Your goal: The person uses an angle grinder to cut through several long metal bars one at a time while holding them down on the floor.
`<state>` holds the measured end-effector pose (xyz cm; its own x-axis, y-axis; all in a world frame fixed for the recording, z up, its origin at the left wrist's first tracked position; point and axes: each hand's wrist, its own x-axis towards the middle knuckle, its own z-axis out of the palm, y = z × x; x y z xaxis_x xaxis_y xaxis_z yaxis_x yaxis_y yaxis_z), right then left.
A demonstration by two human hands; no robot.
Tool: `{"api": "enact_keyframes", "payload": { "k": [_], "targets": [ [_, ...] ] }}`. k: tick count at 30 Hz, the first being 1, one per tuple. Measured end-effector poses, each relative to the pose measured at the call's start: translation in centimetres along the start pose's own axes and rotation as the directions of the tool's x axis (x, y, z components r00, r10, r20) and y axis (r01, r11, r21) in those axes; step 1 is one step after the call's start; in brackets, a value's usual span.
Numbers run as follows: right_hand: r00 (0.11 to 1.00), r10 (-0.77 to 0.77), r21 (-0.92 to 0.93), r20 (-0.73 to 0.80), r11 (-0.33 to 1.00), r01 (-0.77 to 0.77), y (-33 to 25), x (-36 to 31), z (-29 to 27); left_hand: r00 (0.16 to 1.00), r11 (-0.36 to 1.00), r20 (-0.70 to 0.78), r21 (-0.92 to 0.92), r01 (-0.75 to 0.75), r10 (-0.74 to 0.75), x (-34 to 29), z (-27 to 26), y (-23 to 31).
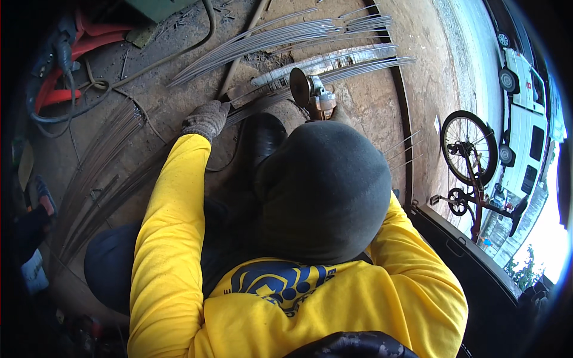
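My left hand (206,118), in a grey work glove on a yellow sleeve, is closed down on a bundle of thin metal rods (280,36) that fan across the concrete floor. Just to its right an angle grinder (311,95) stands over the rods, its dark disc (298,86) facing left. My right hand (339,113) is almost wholly hidden behind my dark hood (325,191); only a sliver of glove shows at the grinder's body. A black boot (262,137) rests on the floor beside the rods.
More rod bundles (98,179) lie at the left. Red and black hoses and cables (65,77) coil at the upper left. A bicycle (471,161) and a white vehicle (525,119) stand at the right, beyond a dark metal rail (406,119).
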<state>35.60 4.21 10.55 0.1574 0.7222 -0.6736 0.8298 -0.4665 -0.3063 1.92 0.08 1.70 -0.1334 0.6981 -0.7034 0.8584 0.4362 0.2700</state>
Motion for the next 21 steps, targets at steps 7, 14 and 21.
{"api": "enact_keyframes", "payload": {
  "k": [7, 14, 21],
  "targets": [
    [0.992, -0.119, 0.006, -0.039, 0.993, 0.120, 0.6, 1.3, 0.2, 1.000, 1.000, 0.012, 0.025, -0.007, 0.007, 0.9, 0.6, 0.2],
    [0.994, -0.108, -0.042, 0.030, 0.993, 0.109, -1.1, 0.6, -0.4, 1.000, 0.999, 0.016, 0.047, -0.004, 0.003, 0.8, 0.5, 0.0],
    [0.990, -0.138, -0.070, 0.016, 0.988, 0.139, -1.1, 1.0, -0.1, 1.000, 0.999, 0.021, 0.038, -0.003, 0.002, 0.6, 0.3, 0.1]
  ]
}}
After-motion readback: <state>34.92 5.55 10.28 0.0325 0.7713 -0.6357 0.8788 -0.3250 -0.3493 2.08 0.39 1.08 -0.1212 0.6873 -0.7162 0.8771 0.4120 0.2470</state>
